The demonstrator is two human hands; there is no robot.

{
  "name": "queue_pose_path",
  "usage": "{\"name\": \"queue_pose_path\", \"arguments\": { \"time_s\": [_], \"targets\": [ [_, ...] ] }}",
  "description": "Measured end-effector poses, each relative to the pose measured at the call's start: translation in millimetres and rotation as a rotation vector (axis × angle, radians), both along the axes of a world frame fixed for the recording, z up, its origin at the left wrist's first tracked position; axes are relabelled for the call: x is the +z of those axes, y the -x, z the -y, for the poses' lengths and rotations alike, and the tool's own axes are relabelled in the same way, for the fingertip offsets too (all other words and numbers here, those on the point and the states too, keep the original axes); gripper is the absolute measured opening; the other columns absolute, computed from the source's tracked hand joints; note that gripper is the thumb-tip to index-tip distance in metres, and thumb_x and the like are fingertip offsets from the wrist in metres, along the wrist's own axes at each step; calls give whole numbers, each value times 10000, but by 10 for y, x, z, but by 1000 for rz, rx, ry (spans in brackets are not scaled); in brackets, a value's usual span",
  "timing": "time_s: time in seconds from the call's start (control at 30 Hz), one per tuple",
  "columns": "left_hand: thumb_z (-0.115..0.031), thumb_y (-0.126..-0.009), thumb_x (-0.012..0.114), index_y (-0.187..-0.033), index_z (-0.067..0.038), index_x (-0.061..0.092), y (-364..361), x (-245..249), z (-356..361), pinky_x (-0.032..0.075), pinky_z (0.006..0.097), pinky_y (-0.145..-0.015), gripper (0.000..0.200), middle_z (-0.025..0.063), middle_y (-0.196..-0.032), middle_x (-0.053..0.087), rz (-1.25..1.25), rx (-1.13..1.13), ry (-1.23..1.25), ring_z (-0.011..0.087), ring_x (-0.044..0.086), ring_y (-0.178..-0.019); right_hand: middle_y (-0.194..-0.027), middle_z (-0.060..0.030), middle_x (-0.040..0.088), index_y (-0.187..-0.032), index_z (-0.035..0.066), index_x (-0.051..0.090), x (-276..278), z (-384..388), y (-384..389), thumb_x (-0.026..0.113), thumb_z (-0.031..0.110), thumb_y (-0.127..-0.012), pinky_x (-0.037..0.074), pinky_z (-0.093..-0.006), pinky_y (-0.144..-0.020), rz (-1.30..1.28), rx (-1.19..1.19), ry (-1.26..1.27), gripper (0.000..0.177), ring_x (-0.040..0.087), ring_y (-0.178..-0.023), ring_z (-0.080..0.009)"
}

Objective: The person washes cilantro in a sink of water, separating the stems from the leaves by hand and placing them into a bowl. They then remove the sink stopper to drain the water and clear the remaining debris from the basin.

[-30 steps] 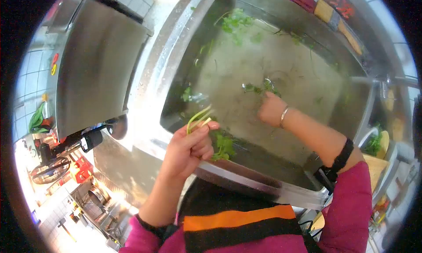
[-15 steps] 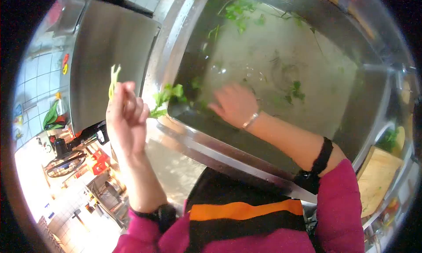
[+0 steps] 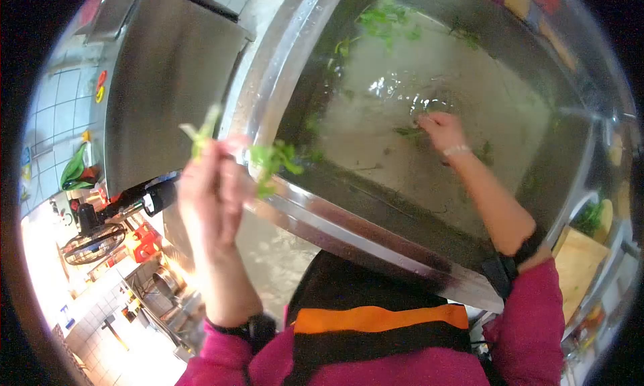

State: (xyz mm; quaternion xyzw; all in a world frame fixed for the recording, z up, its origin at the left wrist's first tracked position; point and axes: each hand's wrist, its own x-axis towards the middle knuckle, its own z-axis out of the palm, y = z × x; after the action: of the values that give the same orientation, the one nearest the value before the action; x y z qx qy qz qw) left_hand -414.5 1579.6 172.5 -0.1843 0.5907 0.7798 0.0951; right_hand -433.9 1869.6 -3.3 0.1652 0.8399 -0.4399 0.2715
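Since the sink (image 3: 322, 218) is the biggest thing I see, I start there. It is a wide steel tub full of cloudy water (image 3: 402, 90). Left of it stands a tall steel box (image 3: 168, 70).

My left hand (image 3: 211, 191) is up in the air, over the near left rim of the sink. My right hand (image 3: 443, 129) is down in the water, out near the middle.

My left grip is pressed together around the greens (image 3: 268, 159). The leafy end hangs out on the sink side. The pale stem ends poke up on the other side, above the fingers.

Loose leaves (image 3: 382, 17) float at the far corner of the water. A small sprig (image 3: 408, 131) lies just beside my right fingers. I cannot tell if that grip is pinching the sprig or only touching it, because the water blurs it.

I think the greens are very light, soft and floppy. They are wet too, so they can slip. The leaves would tear or bruise if I squeezed hard. The best place to hold is the stems, bunched together, with a gentle pinch.
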Motion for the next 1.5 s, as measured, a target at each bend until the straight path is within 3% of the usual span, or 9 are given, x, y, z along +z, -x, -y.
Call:
{"name": "queue_pose_path", "arguments": {
  "time_s": [0.17, 0.5, 0.63, 0.83, 1.0, 1.07, 1.27, 1.37, 1.5],
  "targets": [
    [-303, -847, 398, -985, -10, 529, -327, -303, -732, 320, 165, -389, 350, 10, -592, 500, 288, -370, 337, 52, 409, -435, -601, -70, 481, -735, 59, 525, 651, 231, -374, 503, 148, -733, 395, -316, -501, -856, 610, -162, 92, 482, -559, -207],
    [-217, -857, 370, -732, -90, 450, -430, -464, -654, 359, 205, -496, 195, 52, -837, 504, -15, -40, 225, 109, 455, -713, -576, -40, 494, -762, 83, 487, 900, 696, -393, 469, 148, -679, 437, -313, -455, -814, 879, -90, 107, 533, -585, -198],
    [-213, -864, 346, -797, -65, 420, -188, -57, -291, 309, 258, -525, 179, -3, -539, 340, -280, 226, 235, 135, 390, -544, -625, -71, 526, -819, 77, 467, 382, 1039, -58, 460, 135, -685, 462, -343, -514, -991, 846, -184, 146, 558, -670, -235],
    [-152, -865, 333, -902, -27, 420, -120, 85, -123, 288, 242, -554, 156, 7, -573, 314, -292, 211, 163, 123, 322, -564, -733, -95, 578, -784, 76, 579, -86, 1214, 269, 470, 119, -680, 470, -361, -552, -726, 1229, -357, 157, 569, -713, -241],
    [-133, -799, 405, -820, -36, 390, -218, -196, -313, 294, 265, -650, 100, 41, -666, 343, -167, 145, -220, 148, 343, -671, -724, -115, 580, -716, 67, 602, 40, 260, 107, 453, 139, -739, 448, -388, -555, -211, 708, -620, 167, 563, -657, -277],
    [-138, -802, 418, -803, -34, 427, -245, -263, -513, 303, 256, -588, 104, 14, -610, 344, -106, 148, -153, 125, 341, -592, -677, -164, 549, -730, 61, 568, 267, -39, -69, 460, 195, -758, 422, -388, -530, -57, 652, -121, 174, 545, -651, -305],
    [-152, -822, 456, -918, 3, 551, -352, -481, -972, 356, 200, -539, 205, -3, -610, 499, 235, -400, 138, 66, 444, -567, -589, -147, 521, -732, 77, 509, 953, -3, -712, 462, 269, -770, 406, -385, -476, -388, 229, -60, 202, 525, -562, -319],
    [-184, -837, 424, -996, 18, 522, -344, -595, -1120, 395, 223, -653, 275, 56, -811, 572, 276, -595, 214, 106, 510, -738, -570, -124, 529, -739, 76, 498, 1058, 115, -898, 457, 251, -758, 409, -377, -423, -496, 383, -180, 181, 531, -489, -287],
    [-223, -844, 393, -1069, 48, 444, -260, -659, -1277, 388, 302, -736, 356, 83, -891, 534, 537, -584, -256, 197, 501, -854, -543, -73, 506, -695, 86, 472, 1130, 191, -1068, 477, 240, -760, 396, -353, -369, -450, 432, -287, 167, 525, -454, -242]
  ]
}}
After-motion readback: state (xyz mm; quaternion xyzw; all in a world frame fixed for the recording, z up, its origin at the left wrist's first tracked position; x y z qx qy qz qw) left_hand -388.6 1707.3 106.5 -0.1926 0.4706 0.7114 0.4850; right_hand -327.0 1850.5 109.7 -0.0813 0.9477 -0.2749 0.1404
